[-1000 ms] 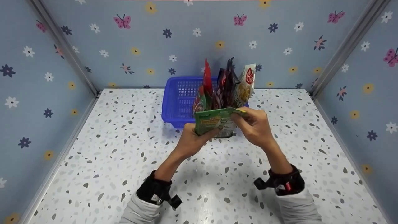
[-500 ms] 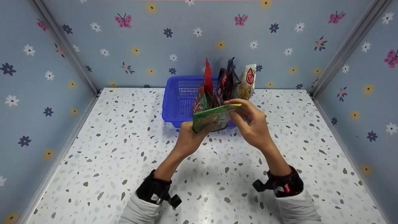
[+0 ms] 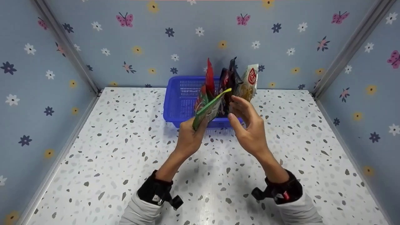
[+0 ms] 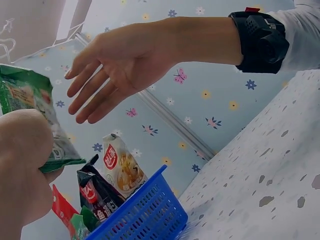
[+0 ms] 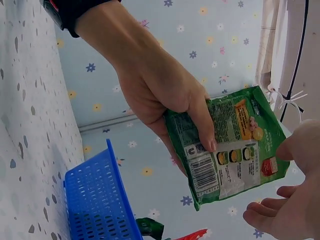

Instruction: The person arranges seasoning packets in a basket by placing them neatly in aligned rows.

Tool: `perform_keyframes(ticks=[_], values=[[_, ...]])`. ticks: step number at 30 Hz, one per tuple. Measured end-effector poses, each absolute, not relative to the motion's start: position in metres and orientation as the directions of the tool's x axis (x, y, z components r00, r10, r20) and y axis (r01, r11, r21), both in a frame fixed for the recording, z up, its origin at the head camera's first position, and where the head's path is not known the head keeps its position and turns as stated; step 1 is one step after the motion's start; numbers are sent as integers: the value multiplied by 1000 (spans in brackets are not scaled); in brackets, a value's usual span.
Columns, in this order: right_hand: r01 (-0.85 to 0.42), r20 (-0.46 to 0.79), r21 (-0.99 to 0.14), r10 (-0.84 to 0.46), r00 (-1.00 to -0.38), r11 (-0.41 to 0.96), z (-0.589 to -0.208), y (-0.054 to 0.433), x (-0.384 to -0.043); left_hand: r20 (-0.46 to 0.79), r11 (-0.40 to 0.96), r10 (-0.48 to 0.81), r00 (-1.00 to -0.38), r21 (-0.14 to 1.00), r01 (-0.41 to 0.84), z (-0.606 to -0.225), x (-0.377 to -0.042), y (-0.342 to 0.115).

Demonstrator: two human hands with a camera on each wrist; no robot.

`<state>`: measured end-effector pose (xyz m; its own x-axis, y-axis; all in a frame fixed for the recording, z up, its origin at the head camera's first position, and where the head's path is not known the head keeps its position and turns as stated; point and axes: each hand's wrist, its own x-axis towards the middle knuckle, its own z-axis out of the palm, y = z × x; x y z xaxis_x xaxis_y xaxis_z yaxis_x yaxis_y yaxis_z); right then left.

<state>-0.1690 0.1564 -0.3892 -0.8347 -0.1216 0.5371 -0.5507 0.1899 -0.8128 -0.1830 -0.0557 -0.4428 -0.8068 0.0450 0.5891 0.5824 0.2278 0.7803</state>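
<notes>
My left hand holds a flat green food packet by its lower end, tilted up in front of the basket. The packet's printed back, with a barcode and small pictures, faces the right wrist view, where the left thumb lies across it. Beside the packet, my right hand is held up with fingers loosely extended and nothing in them; the left wrist view shows it apart from the packet. Behind both hands stands a blue plastic basket holding several upright packets.
In the basket's right half are a red packet, a dark packet and a cream packet with a red emblem. The speckled white table spreads around it. Flower-patterned walls rise at the back and sides.
My right hand has let go of the packet's right end, and its fingers have straightened out. The packet, still in my left hand, has turned so its free end points up and away.
</notes>
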Motion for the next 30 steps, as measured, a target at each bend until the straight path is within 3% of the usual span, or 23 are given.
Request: perform_keyframes(ticks=[8,14,23,30], values=[[-532,487,-825,-238,-841,192,-387,148,-148,740,376,50,-671,608,699,-446,-183,-50],[-486,424,-855,-296,-856,180,-388,142,-139,804,532,73,-590,469,705,-448,-178,-42],[-358,320,-925,-246,-915,128,-389,138,-137,864,705,163,-476,235,669,-454,-172,-31],[-339,315,-932,-180,-932,127,-389,138,-138,892,780,204,-402,100,617,-461,-170,-23]])
